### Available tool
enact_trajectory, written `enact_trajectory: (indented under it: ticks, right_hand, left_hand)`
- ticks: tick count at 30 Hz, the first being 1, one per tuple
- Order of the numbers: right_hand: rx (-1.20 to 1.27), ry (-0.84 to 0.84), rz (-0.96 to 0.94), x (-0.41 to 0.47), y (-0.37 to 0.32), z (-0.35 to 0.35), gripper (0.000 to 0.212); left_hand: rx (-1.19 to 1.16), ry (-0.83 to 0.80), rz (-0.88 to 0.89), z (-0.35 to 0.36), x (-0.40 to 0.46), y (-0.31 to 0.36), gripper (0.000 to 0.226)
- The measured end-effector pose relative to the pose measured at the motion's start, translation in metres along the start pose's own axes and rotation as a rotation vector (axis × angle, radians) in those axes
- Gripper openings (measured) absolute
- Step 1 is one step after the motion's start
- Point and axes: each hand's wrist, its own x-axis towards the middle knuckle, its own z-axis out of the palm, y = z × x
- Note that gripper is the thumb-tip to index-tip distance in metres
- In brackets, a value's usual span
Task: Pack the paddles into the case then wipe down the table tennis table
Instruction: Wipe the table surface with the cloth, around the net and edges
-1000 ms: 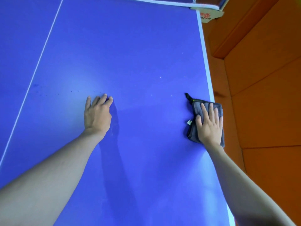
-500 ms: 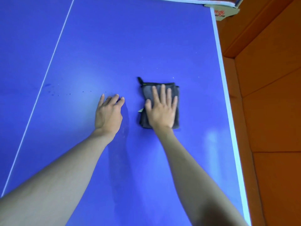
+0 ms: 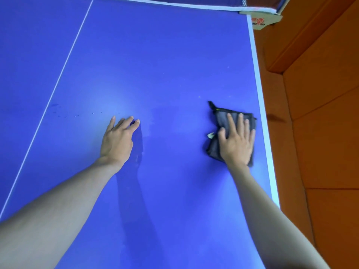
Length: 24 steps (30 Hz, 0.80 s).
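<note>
The blue table tennis table [image 3: 165, 65] fills most of the view. My right hand [image 3: 237, 142] presses flat, fingers straight, on a folded dark grey cloth [image 3: 221, 118] close to the table's white right edge. My left hand [image 3: 118, 140] rests flat on the bare blue surface near the middle, fingers straight. A row of small dark specks [image 3: 58, 111] lies left of my left hand, beside the white centre line [image 3: 64, 68]. No paddles or case are in view.
The net and its clamp post [image 3: 260, 18] sit at the top right corner. Orange padded flooring [image 3: 320, 133] runs along the table's right side. Faint damp streaks show on the surface between my hands.
My right hand has slid the cloth back to the right, from beside my left hand to the table's right edge. My left hand has stayed planted in place.
</note>
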Motion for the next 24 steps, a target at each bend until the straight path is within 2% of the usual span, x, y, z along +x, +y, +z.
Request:
enact_trajectory:
  ticks: [4,9,11,19,22,24]
  right_hand:
    - [-0.043,-0.019,0.094,0.006,0.038,-0.007,0.067]
    - [-0.041,-0.068,0.101,0.000,0.026,-0.008,0.071]
    - [-0.043,-0.078,0.118,-0.007,0.015,-0.008,0.072]
    - [-0.075,-0.084,0.063,-0.062,-0.113,0.015,0.069]
    - [-0.099,-0.112,0.033,-0.079,-0.170,0.031,0.064]
    - [-0.096,-0.128,0.015,-0.085,-0.211,0.042,0.063]
  left_hand:
    - [0.024,0.059,0.002,0.007,0.001,-0.001,0.069]
    - [0.043,0.133,0.014,0.006,0.003,0.001,0.065]
    - [0.057,0.104,0.043,0.008,0.005,0.002,0.061]
    - [-0.081,-0.013,0.131,0.004,0.005,-0.027,0.056]
    - [-0.089,0.033,0.146,-0.008,-0.013,-0.066,0.047]
    - [-0.072,0.053,0.122,-0.014,-0.033,-0.107,0.048]
